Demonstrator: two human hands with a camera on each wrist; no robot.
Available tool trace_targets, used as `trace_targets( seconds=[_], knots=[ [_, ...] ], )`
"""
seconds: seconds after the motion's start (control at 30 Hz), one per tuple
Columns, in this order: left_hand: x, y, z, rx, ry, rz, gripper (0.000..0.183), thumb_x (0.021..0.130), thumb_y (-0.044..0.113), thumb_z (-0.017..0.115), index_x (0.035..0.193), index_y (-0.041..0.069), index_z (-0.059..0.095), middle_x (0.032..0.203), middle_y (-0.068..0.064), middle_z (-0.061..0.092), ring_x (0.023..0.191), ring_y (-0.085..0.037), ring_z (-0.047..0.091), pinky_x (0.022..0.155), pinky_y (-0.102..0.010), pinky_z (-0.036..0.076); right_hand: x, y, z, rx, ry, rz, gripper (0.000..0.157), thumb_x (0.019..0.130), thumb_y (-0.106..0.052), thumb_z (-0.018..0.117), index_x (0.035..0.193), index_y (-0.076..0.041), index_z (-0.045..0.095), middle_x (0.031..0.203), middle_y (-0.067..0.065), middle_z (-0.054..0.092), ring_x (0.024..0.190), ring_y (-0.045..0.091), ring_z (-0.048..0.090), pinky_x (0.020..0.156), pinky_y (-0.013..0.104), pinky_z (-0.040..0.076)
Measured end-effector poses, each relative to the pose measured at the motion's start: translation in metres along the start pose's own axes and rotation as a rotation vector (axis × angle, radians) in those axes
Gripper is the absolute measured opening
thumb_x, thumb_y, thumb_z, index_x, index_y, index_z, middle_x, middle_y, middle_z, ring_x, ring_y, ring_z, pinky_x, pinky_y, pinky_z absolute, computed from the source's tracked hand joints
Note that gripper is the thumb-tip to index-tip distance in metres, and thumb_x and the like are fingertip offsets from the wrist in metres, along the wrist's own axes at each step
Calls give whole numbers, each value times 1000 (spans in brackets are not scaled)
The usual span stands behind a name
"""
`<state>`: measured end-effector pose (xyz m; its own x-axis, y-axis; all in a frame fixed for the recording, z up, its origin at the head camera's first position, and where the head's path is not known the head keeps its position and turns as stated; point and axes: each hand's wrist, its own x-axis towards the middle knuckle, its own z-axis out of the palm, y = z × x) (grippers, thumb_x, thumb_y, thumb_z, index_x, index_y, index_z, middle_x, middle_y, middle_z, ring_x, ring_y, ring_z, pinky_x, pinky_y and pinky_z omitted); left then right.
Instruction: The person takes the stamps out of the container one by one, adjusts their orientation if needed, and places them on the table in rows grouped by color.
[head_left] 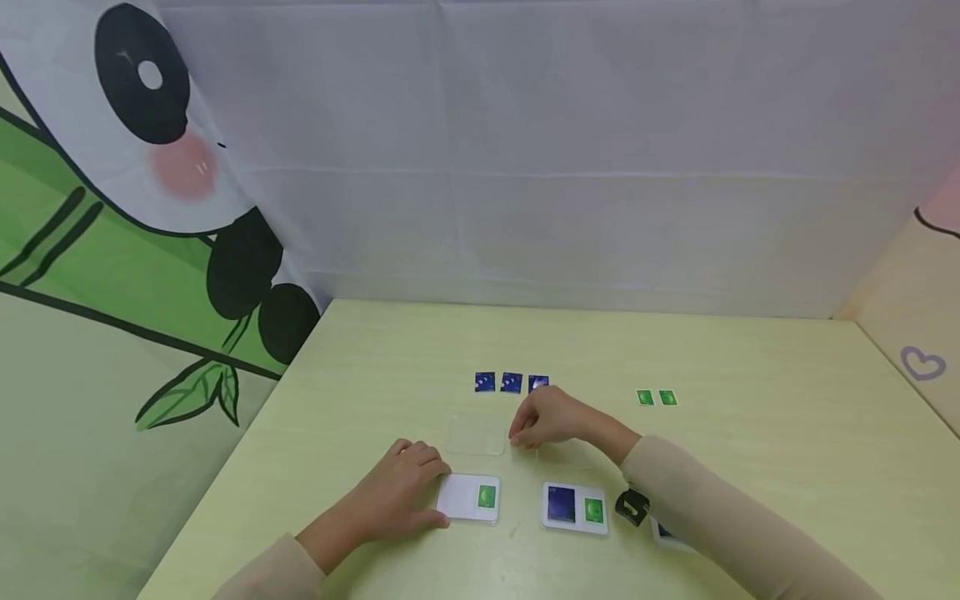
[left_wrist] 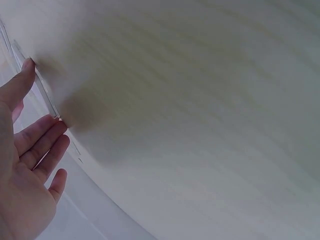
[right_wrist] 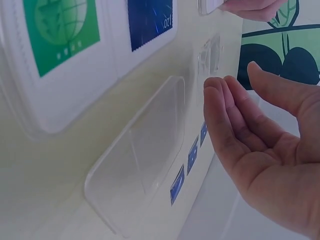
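Note:
My left hand [head_left: 397,492] holds a white card case [head_left: 459,497] at its left end, thumb at the near corner and forefinger at the far one. A green stamp [head_left: 487,497] lies on the case's right part. Above the table hovers my right hand [head_left: 550,417], fingers bent and thumb apart in the right wrist view, with nothing between them. Just left of it a clear plastic cover [head_left: 476,435] lies flat. A second clear cover [right_wrist: 145,155] shows in the right wrist view. Three blue stamps [head_left: 512,382] lie in a row beyond my right hand, which partly hides one.
Right of the held case lies another white case [head_left: 575,508] bearing a blue and a green stamp. A further case [head_left: 666,535] is mostly hidden under my right sleeve. Two loose green stamps [head_left: 657,397] lie at the right. A white cloth wall [head_left: 562,167] stands behind the table.

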<state>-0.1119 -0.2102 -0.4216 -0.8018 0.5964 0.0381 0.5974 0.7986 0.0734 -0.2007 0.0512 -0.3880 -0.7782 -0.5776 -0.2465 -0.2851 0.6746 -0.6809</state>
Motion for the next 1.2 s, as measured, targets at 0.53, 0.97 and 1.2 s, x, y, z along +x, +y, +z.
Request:
trace_targets(
  seconds=[0.53, 0.97, 1.2],
  knots=[
    [0, 0, 2, -7, 16, 12, 54, 75, 53, 74, 111, 14, 66, 106, 4, 65, 102, -12, 54, 96, -40, 41, -5, -2, 11, 15, -25, -21, 4, 82, -12, 74, 83, -9, 75, 72, 1, 72, 62, 8, 60, 57, 20, 47],
    [1, 3, -3, -1, 25, 17, 53, 75, 51, 75, 110, 14, 66, 106, 4, 65, 101, -13, 55, 94, -40, 41, -6, -7, 20, 34, -55, -21, 3, 83, -12, 74, 83, -8, 75, 73, 1, 71, 64, 11, 61, 58, 20, 47],
    [0, 2, -2, 1, 31, 20, 53, 75, 52, 75, 110, 14, 66, 105, 4, 65, 101, -12, 55, 94, -40, 41, -6, -9, 21, 25, -67, -44, 5, 82, -11, 74, 83, -6, 75, 74, 4, 72, 62, 9, 61, 57, 18, 47]
  ],
)
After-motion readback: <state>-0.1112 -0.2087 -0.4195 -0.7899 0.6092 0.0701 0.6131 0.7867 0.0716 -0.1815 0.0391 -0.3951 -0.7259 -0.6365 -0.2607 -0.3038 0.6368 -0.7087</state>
